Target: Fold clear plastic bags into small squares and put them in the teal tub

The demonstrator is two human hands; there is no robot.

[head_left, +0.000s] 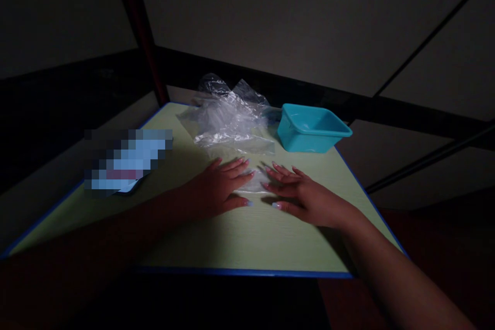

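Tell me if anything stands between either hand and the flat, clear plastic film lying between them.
Nothing visible does: the left hand and right hand both reach directly to the clear plastic film. The heap of crumpled, clear plastic lies beyond it, and the teal, rectangular plastic tub stands beyond the right hand.

Tabletop [247, 247] free on body side of left hand [226, 188] and right hand [305, 193]; sideways passage there. Clear plastic heap [232, 118] blocks way beyond left hand; turquoise tub [309, 138] stands beyond right. Pixelated device [127, 162] lies outward of left hand
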